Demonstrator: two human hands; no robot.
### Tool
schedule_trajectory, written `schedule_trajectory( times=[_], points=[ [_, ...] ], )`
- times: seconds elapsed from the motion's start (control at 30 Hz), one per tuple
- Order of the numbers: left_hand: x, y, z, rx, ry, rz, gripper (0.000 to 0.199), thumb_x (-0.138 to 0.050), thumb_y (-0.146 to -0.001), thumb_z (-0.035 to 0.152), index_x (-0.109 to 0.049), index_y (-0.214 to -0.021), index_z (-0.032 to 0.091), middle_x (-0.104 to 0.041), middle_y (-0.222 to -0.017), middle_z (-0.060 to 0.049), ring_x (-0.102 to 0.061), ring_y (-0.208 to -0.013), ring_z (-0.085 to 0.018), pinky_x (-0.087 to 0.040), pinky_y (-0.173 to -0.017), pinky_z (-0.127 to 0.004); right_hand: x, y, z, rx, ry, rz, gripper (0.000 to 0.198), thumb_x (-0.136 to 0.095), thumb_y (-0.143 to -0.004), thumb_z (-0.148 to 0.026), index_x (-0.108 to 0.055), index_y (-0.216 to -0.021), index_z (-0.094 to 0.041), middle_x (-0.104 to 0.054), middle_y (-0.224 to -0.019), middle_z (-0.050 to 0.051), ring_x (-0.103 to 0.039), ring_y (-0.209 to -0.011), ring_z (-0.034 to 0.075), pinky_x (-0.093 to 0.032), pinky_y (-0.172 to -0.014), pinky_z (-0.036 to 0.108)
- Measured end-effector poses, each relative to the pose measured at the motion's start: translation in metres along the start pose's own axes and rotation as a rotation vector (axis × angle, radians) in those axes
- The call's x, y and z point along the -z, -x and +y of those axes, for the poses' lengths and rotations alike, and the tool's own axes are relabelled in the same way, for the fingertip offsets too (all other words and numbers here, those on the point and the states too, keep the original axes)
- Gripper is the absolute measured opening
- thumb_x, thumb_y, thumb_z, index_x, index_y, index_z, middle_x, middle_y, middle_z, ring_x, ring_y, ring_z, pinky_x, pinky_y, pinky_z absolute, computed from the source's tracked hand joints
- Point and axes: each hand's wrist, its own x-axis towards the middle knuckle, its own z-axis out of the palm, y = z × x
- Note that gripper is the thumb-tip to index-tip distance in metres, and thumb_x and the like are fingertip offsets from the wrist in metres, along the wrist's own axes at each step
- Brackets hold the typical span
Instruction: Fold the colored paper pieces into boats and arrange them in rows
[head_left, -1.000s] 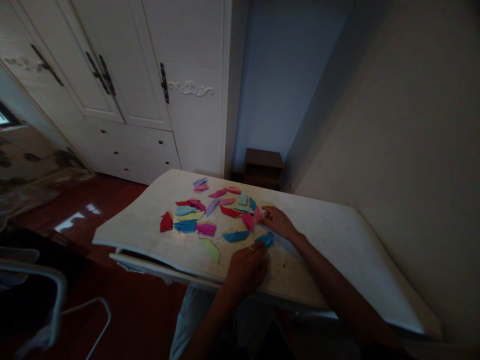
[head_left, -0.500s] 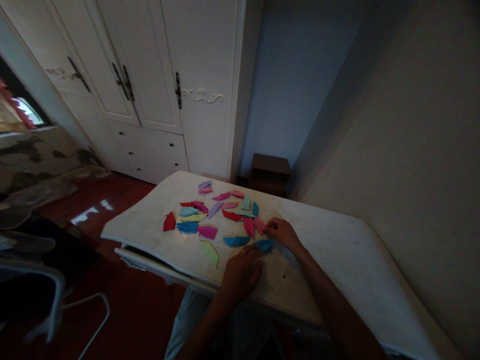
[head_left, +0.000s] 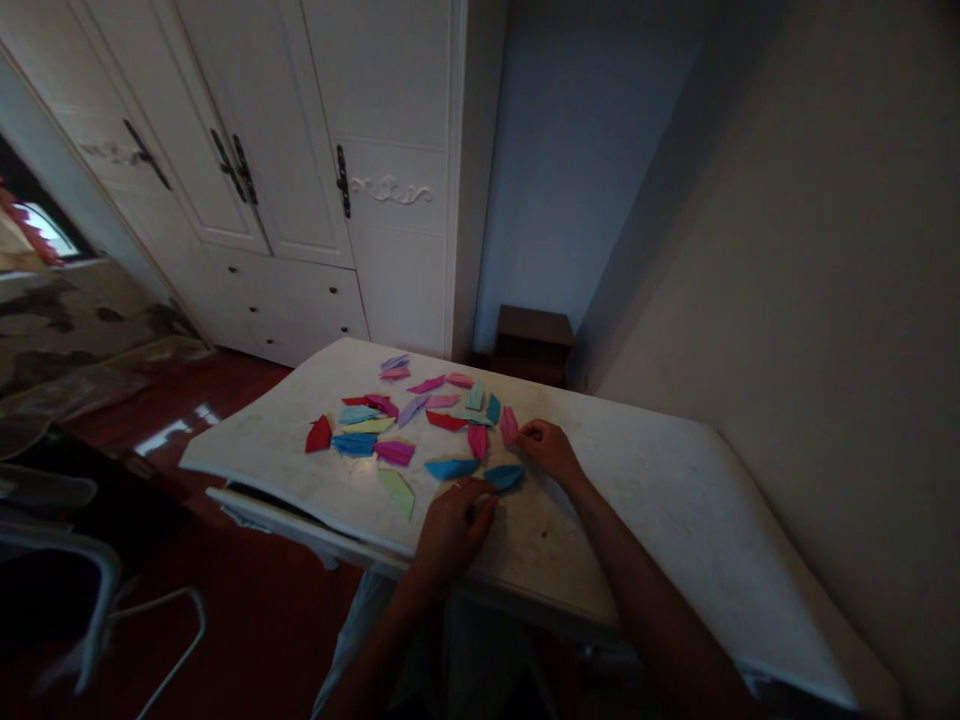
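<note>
Pinching slender pink folded paper (head_left: 508, 423), pointing away, with nearer right hand (head_left: 551, 453); touching blue boat-shaped paper (head_left: 506, 477) with left hand (head_left: 453, 526), unclear whether grasping.

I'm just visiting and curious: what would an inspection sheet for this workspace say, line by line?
Surface: white tabletop, faintly marked; the white drawer beneath looks ajar.
Things: colourful folded pieces, apparently paper, spread about, some overlapping.
Clutter: small dark speck near the front edge.
Grip: left hand at a blue, pointed folded piece; right hand at the near end of a pink, elongated folded piece; whether either pinches is unclear.
Cables: nothing seen.
Surroundings: white panelled wardrobe with dark handles; brown box-shaped cabinet; white tubular frame, lower left.
</note>
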Motion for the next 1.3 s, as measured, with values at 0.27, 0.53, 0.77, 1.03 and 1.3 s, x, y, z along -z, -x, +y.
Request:
schedule_trajectory(
  times=[0.27, 0.53, 0.77, 1.03, 1.3],
  points=[
    [0.000, -0.002, 0.003, 0.035, 0.050, 0.038, 0.022, -0.054, -0.088, 0.031, -0.070, -0.097, 0.019, -0.070, -0.080, -0.002, -0.059, -0.063, -0.014, -0.045, -0.063, -0.025, 0.000, 0.006, -0.011, 0.040, 0.142, -0.021, 0.020, -0.054, -0.080, -0.033, -0.065, -0.072, -0.019, -0.066, -0.066, 0.002, -0.061, -0.064, 0.016, -0.040, -0.058, 0.024],
    [0.004, -0.001, 0.002, 0.040, 0.138, 0.047, 0.022, -0.054, -0.086, 0.028, -0.070, -0.096, 0.017, -0.071, -0.080, -0.004, -0.059, -0.064, -0.014, -0.046, -0.064, -0.025, 0.017, 0.028, -0.013, 0.142, 0.188, -0.283, 0.034, -0.065, -0.077, -0.051, -0.067, -0.083, -0.017, -0.060, -0.066, -0.001, -0.052, -0.060, 0.013, -0.036, -0.054, 0.023],
    [0.003, -0.001, 0.001, 0.027, 0.150, 0.039, 0.019, -0.056, -0.086, 0.025, -0.069, -0.096, 0.017, -0.070, -0.082, -0.003, -0.060, -0.067, -0.014, -0.046, -0.066, -0.026, 0.022, 0.042, 0.001, 0.134, 0.043, -0.387, 0.038, -0.075, -0.067, -0.053, -0.064, -0.078, -0.018, -0.056, -0.066, -0.002, -0.049, -0.060, 0.012, -0.036, -0.054, 0.023],
    [-0.001, -0.001, -0.003, 0.013, 0.147, 0.072, 0.033, -0.060, -0.079, 0.016, -0.062, -0.112, 0.017, -0.062, -0.109, -0.007, -0.055, -0.059, -0.009, -0.049, -0.066, -0.026, 0.029, 0.049, 0.007, 0.090, -0.162, -0.358, 0.043, -0.073, -0.068, -0.058, -0.062, -0.074, -0.017, -0.058, -0.064, -0.002, -0.050, -0.058, 0.012, -0.036, -0.054, 0.024],
    [-0.004, 0.001, -0.006, 0.003, 0.095, 0.002, 0.055, -0.065, -0.076, 0.014, -0.053, -0.129, 0.024, -0.068, -0.107, -0.001, -0.054, -0.057, -0.009, -0.050, -0.069, -0.027, 0.018, 0.059, -0.001, 0.073, -0.473, -0.378, 0.037, -0.074, -0.072, -0.052, -0.059, -0.077, -0.018, -0.063, -0.064, -0.002, -0.058, -0.058, 0.012, -0.045, -0.059, 0.026]
  ],
)
